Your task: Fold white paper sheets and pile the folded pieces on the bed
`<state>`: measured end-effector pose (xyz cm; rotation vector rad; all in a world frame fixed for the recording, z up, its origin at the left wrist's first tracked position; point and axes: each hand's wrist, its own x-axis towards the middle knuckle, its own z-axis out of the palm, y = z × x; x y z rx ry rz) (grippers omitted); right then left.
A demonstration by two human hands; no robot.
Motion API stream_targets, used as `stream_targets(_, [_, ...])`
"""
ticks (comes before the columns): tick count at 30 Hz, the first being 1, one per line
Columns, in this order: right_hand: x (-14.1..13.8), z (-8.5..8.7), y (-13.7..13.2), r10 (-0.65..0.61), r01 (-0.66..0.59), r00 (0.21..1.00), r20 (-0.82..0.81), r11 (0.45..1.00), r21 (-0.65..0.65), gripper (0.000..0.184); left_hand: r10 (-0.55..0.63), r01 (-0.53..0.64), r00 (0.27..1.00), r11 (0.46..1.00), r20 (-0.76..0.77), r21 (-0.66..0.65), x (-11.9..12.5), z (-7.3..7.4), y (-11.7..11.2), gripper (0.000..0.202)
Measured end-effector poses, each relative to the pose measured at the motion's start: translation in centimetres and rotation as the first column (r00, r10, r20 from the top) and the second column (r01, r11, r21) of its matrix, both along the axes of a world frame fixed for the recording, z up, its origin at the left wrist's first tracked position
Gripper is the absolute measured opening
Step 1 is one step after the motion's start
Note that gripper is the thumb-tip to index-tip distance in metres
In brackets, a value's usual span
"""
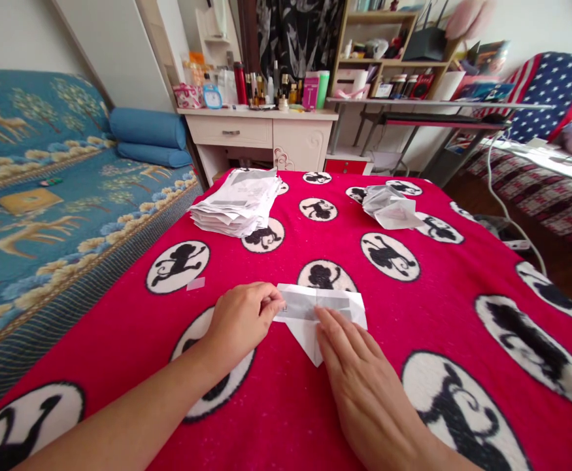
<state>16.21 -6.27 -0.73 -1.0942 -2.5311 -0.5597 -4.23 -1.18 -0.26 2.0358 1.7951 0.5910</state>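
A partly folded sheet of paper point(305, 335) lies on the red patterned cloth, with a printed strip across its far side and a triangular point toward me. My left hand point(246, 314) pinches the left end of that strip between thumb and fingers. Stretched out flat, the fingers of my right hand point(359, 366) rest on the right part of the paper; the palm covers some of the cloth beside it.
A stack of printed sheets point(239, 199) sits at the far left of the red cloth point(286, 405). Folded papers point(391, 206) lie at the far right. A small paper scrap point(196, 283) is left of my hands. Beyond stand a white dresser point(251, 131) and a sofa point(70, 196).
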Motion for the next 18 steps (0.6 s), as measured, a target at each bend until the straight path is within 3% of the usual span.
stream_targets(5, [-0.06, 0.17, 0.11, 0.026, -0.027, 1.0, -0.003, 0.998, -0.054, 0.049, 0.004, -0.004, 1.0, 1.0, 0.022, 0.015, -0.02, -0.01, 0.05, 0.015])
stream_targets(12, [-0.03, -0.65, 0.16, 0.0, 0.011, 0.998, 0.068, 0.988, -0.152, 0.059, 0.045, 0.009, 0.907, 0.992, 0.418, -0.127, -0.86, -0.8, 0.65, 0.026])
stream_targets(15, [-0.06, -0.49, 0.26, 0.01, 0.004, 0.997, 0.08, 0.983, -0.181, 0.061, 0.061, -0.022, 0.919, 0.994, 0.389, -0.105, -0.81, -0.84, 0.64, 0.021])
stream_targets(18, [0.02, -0.32, 0.28, 0.008, 0.009, 0.997, 0.079, 0.977, -0.211, 0.063, 0.033, -0.031, 0.965, 0.999, 0.26, -0.013, -0.55, -0.63, 0.53, 0.018])
